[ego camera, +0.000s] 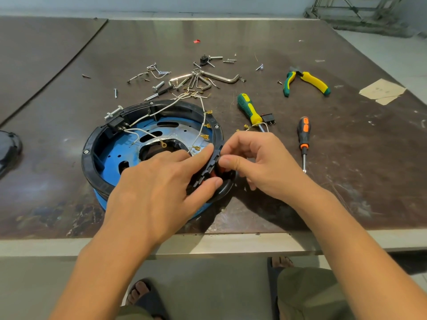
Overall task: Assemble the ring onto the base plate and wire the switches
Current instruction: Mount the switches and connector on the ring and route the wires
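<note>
Worktable (254, 42) | ring (92, 162) on base plate (115, 153) | left hand (157, 188) grips ring rim | right hand (265, 162) pinches switch (213, 173) beside it

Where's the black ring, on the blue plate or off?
On: the black ring sits atop the blue plate, screw heads showing.

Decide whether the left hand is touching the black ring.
Touching. The head view shows the left hand pinching the black ring at its right rim.
</note>
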Tool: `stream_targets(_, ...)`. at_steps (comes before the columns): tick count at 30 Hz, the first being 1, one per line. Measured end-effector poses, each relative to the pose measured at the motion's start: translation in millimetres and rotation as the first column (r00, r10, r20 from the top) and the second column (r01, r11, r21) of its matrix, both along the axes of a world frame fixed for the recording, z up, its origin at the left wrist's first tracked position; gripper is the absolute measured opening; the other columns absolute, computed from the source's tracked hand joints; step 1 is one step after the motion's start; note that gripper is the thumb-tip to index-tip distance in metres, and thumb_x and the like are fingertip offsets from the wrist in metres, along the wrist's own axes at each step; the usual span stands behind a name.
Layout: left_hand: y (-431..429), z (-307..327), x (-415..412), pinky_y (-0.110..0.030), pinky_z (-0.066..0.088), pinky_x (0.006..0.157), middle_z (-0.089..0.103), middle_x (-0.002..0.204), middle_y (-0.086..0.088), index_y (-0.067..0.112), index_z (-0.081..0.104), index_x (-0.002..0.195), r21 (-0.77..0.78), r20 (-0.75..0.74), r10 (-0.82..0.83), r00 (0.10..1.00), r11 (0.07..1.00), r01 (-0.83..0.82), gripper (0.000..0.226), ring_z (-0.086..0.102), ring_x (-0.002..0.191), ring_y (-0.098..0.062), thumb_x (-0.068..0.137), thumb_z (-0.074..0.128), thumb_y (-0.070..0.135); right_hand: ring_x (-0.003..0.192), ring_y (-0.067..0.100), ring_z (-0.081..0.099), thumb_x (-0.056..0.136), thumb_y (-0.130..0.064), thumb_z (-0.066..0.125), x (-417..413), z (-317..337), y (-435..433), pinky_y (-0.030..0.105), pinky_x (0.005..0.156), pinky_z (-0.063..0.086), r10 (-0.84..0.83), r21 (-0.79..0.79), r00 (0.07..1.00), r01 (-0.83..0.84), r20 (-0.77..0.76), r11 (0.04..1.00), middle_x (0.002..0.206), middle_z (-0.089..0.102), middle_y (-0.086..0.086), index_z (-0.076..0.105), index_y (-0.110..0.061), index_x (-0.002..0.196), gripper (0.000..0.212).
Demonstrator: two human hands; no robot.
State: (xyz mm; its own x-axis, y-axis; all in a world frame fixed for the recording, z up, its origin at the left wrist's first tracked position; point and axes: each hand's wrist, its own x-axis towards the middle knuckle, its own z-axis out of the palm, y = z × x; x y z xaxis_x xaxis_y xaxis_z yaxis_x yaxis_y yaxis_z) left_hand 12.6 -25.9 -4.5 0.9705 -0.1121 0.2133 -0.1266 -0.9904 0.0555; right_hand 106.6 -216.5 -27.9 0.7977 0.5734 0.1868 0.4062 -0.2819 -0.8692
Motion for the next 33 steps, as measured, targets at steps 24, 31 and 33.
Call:
stream_targets(24,-2,-2,1,-0.022,0.025,0.042,0.061,0.081,0.018,0.035,0.054,0.134,-0.012,0.093,0.017,0.995,1.000,-0.016,0.056,0.059,0.074,-0.010,0.091,0.034,0.065,0.086,0.007,0.065,0.091,0.003,0.049,51,-1,-40,0.028,0.081,0.050,-0.480,-0.085,0.836,0.516,0.265,0.852,0.123,0.069,-0.001,0.065,-0.023,0.123,0.044)
stream_targets(31,-5,-2,1,-0.024,0.032,0.042,0.064,0.084,0.017,0.034,0.059,0.128,-0.023,0.092,0.032,0.995,0.999,-0.030,0.054,0.063,0.076,-0.011,0.090,0.036,0.064,0.152,0.023,0.023,0.088,0.011,0.040,78,-20,-45,0.047,0.123,0.021,-0.272,-0.554,0.926,0.375,0.261,0.743,0.164,0.027,0.006,0.024,-0.022,0.158,0.079)
stream_targets(33,-5,-2,1,-0.023,0.030,0.042,0.064,0.083,0.017,0.033,0.060,0.127,-0.019,0.100,0.039,0.994,0.999,-0.038,0.053,0.063,0.075,-0.011,0.089,0.038,0.064,0.138,0.030,0.042,0.089,0.008,0.045,80,-21,-45,0.047,0.113,0.037,-0.267,-0.543,0.918,0.389,0.292,0.744,0.152,0.046,0.010,0.036,-0.021,0.150,0.069)
